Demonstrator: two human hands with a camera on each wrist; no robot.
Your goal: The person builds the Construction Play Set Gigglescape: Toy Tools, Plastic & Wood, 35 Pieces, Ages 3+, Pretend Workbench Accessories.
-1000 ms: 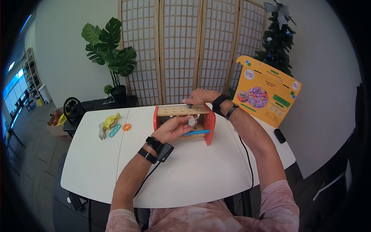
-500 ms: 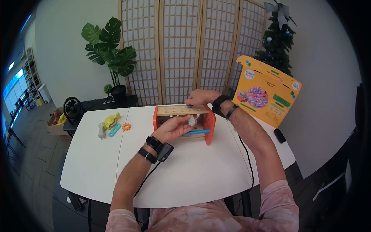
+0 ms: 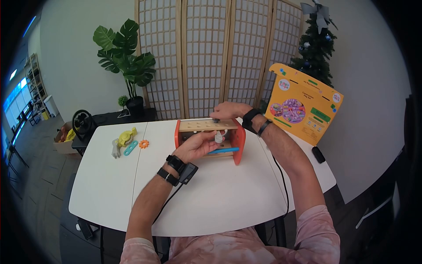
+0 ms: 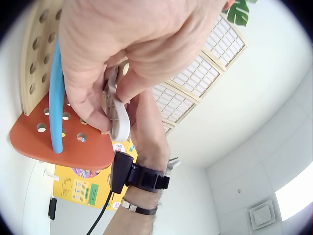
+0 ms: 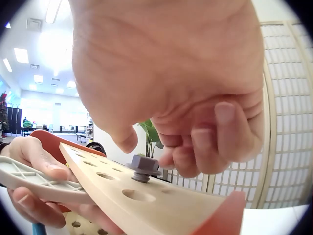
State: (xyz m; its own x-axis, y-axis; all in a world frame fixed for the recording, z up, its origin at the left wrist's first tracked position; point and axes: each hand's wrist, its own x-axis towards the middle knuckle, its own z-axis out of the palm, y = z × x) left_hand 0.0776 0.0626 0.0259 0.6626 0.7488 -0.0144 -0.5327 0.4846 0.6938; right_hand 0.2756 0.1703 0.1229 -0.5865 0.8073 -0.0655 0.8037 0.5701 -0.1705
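A wooden top board (image 3: 198,126) with rows of holes joins the two red end panels of a toy bench (image 3: 239,143). In one hole stands a grey hex-headed bolt (image 5: 143,165), its thread partly above the wood. Over it is the right hand (image 3: 230,110), fingers curled; in the right wrist view the thumb is just off the bolt's head and a fingertip is close beside it. The left hand (image 3: 194,147) pinches a pale grey ribbed plastic piece (image 4: 120,120) at the front, partly beneath the board. A blue rod (image 3: 227,150) runs below that hand.
Yellow toy piece (image 3: 127,137), clear item (image 3: 116,149), teal strip (image 3: 130,148) and orange gear (image 3: 144,144) lie on the left of the white table (image 3: 101,189). A yellow box (image 3: 303,105) stands at the back right, near a black object (image 3: 318,154). Cables trail from both wrists.
The right hand's fingers have shifted slightly about the bolt, whose head shows a little less high than in the earliest frame. The left hand and the pale piece are nearly unmoved.
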